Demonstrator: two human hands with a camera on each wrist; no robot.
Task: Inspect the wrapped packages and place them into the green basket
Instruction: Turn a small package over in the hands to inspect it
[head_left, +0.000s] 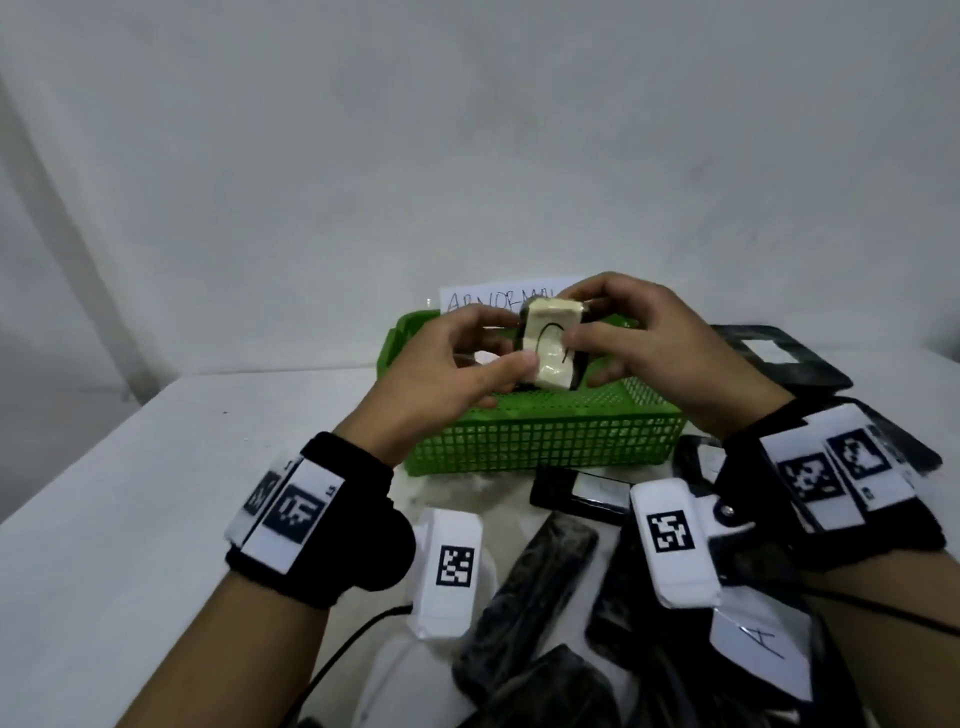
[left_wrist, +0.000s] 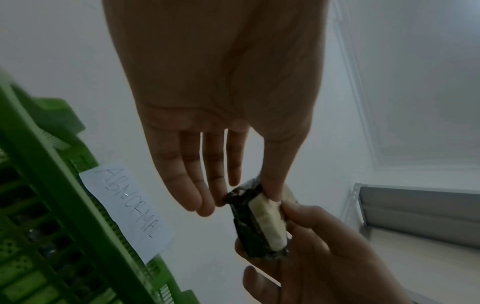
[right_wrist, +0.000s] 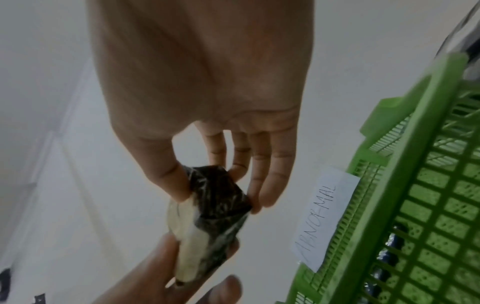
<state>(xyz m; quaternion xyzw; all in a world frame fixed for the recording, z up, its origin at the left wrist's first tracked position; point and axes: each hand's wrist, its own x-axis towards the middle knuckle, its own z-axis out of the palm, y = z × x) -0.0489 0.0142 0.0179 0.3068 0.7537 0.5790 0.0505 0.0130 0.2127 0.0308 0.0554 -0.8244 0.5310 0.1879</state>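
Note:
A small wrapped package (head_left: 550, 345), black wrap with a cream label bearing a curved black mark, hangs above the green basket (head_left: 545, 441). Both hands pinch it. My left hand (head_left: 511, 348) takes its lower left side between thumb and fingers. My right hand (head_left: 584, 325) grips its upper right end. In the left wrist view the package (left_wrist: 259, 222) stands edge-on, my left thumb on the cream face and the other fingers behind. In the right wrist view the package (right_wrist: 215, 205) sits between my right thumb and fingertips, its black end showing.
A paper sign (head_left: 493, 301) reading ABNORMAL stands at the basket's far rim. Several black wrapped packages (head_left: 545, 571) lie in front of and right of the basket, one with a white label marked A (head_left: 758, 639). The white table (head_left: 130, 493) stretches left.

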